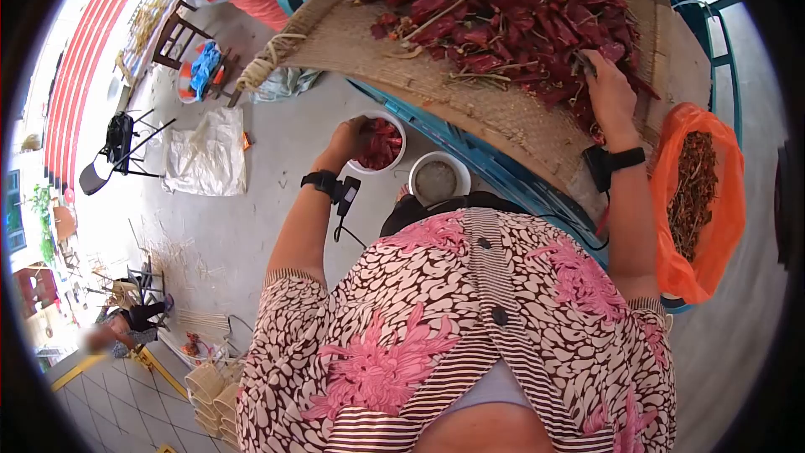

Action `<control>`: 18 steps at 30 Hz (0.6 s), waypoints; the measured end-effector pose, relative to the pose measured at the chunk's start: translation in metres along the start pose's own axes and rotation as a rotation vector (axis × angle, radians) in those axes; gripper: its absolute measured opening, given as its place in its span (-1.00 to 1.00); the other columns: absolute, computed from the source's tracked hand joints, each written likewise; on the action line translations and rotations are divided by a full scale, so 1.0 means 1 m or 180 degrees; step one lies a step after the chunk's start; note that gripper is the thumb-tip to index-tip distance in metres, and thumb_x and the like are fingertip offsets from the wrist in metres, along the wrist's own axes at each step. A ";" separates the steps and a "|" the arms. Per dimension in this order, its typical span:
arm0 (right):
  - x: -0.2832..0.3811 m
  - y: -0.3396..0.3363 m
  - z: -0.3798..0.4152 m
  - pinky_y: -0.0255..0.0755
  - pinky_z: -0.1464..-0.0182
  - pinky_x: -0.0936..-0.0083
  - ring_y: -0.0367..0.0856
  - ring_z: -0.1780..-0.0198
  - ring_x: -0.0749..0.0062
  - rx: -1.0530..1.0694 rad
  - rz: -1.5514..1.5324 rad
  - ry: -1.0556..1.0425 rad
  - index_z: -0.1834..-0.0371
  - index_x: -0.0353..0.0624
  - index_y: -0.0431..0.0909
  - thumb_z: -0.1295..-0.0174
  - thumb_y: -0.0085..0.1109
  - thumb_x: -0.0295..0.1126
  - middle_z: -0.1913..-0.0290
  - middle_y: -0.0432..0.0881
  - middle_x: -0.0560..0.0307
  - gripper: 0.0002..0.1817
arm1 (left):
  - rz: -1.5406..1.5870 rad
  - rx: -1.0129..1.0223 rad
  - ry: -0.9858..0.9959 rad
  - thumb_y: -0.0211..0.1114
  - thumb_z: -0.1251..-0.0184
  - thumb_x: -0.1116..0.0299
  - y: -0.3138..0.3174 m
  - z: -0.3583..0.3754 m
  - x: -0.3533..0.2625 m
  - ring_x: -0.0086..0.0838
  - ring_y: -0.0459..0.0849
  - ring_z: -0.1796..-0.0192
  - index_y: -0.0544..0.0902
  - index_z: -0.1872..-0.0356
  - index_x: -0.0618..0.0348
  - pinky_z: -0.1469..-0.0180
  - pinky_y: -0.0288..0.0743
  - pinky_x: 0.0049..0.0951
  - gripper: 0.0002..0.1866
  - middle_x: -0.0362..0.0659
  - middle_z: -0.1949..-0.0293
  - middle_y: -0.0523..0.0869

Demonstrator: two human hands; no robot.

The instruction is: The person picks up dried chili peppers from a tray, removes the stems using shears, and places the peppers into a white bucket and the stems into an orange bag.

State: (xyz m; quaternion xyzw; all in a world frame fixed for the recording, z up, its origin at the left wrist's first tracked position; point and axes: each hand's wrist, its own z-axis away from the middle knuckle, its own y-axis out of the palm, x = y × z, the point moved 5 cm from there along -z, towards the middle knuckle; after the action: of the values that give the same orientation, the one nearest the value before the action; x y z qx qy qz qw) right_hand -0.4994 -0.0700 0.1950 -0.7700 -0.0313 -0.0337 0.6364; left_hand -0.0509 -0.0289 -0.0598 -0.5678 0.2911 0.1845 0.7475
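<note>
A large heap of dried red chilies (511, 17) lies on a woven tray (352, 42). My right hand (610, 92) is at the heap's right edge, its fingers closed at the chilies; what they pinch is too small to name. My left hand (345, 141) is at the left rim of a white bucket (404, 144) of red chili pieces (381, 144). Its fingertips are hidden at the bucket, so their grip cannot be made out. Both wrists wear black bands with small devices.
Beside the first bucket stands a second white bucket (464, 180) with greyish contents. An orange bag (717, 243) of stems and dried bits is at the right. A folding chair (122, 147), a white sack (205, 155) and a seated person (126, 327) are at the left.
</note>
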 end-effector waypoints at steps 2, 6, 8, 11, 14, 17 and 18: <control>-0.005 0.004 -0.004 0.52 0.17 0.09 0.64 0.09 0.00 -0.0062 0.0163 0.0055 -0.07 0.13 0.48 -0.30 0.12 -0.35 0.07 0.63 0.13 -0.72 | -0.0361 -0.0718 0.0373 0.36 -0.13 0.19 -0.007 0.000 0.004 -0.02 0.72 0.13 0.63 -0.05 0.04 0.09 0.59 -0.14 -0.57 0.04 0.16 0.74; -0.023 0.008 -0.006 0.50 0.13 0.15 0.63 0.04 0.03 -0.0293 0.0249 0.0248 -0.04 0.12 0.49 -0.34 0.07 -0.23 0.07 0.66 0.10 -0.76 | 0.0481 -0.0275 -0.0338 0.37 -0.16 0.20 -0.022 -0.005 0.015 -0.09 0.73 0.17 0.63 -0.04 0.12 0.12 0.59 -0.22 -0.58 0.09 0.16 0.72; -0.022 0.003 -0.001 0.51 0.12 0.17 0.63 0.04 0.05 -0.0328 0.0247 0.0330 -0.06 0.10 0.50 -0.35 0.09 -0.22 0.04 0.66 0.13 -0.75 | 0.0366 0.0109 -0.0228 0.30 -0.22 0.27 -0.041 0.009 -0.017 -0.15 0.72 0.20 0.64 -0.02 0.13 0.09 0.57 -0.24 -0.65 0.04 0.22 0.74; -0.030 -0.007 0.000 0.50 0.08 0.21 0.63 0.03 0.06 -0.0947 0.0025 0.0151 -0.05 0.05 0.55 -0.35 0.11 -0.18 0.03 0.66 0.12 -0.73 | -0.0065 0.0887 -0.0159 0.22 -0.28 0.32 -0.065 0.031 -0.071 -0.19 0.71 0.22 0.65 0.02 0.17 0.08 0.55 -0.26 -0.71 0.01 0.26 0.74; -0.034 -0.038 0.006 0.49 0.05 0.24 0.63 0.01 0.04 -0.1495 -0.0469 0.0194 0.00 -0.02 0.61 -0.34 0.12 -0.15 0.04 0.66 0.06 -0.72 | 0.0381 0.1349 0.0564 0.16 -0.29 0.37 -0.067 0.053 -0.102 -0.19 0.69 0.24 0.64 0.11 0.22 0.10 0.54 -0.27 -0.77 -0.02 0.27 0.73; -0.011 -0.080 0.014 0.48 0.27 0.38 0.64 0.33 0.27 -0.1769 -0.0930 0.0656 0.07 -0.17 0.64 -0.36 0.12 -0.19 0.27 0.67 0.07 -0.71 | 0.1058 0.1951 0.0911 0.19 -0.34 0.44 -0.089 0.069 -0.153 -0.37 0.68 0.27 0.59 0.01 0.24 0.15 0.55 -0.36 -0.76 -0.06 0.28 0.72; -0.007 -0.086 0.015 0.46 0.34 0.41 0.60 0.42 0.35 -0.1425 -0.1207 0.1158 0.07 -0.19 0.64 -0.37 0.11 -0.21 0.32 0.65 0.10 -0.71 | 0.1171 0.1940 0.0973 0.19 -0.34 0.44 -0.100 0.069 -0.172 -0.30 0.68 0.20 0.60 0.02 0.27 0.12 0.53 -0.37 -0.76 -0.03 0.23 0.71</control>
State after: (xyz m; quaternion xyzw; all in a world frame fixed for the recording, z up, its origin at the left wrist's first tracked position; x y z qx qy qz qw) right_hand -0.5138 -0.0395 0.2760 -0.8524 -0.0516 -0.2942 0.4291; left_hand -0.1057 0.0182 0.1376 -0.2789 0.5376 0.1337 0.7845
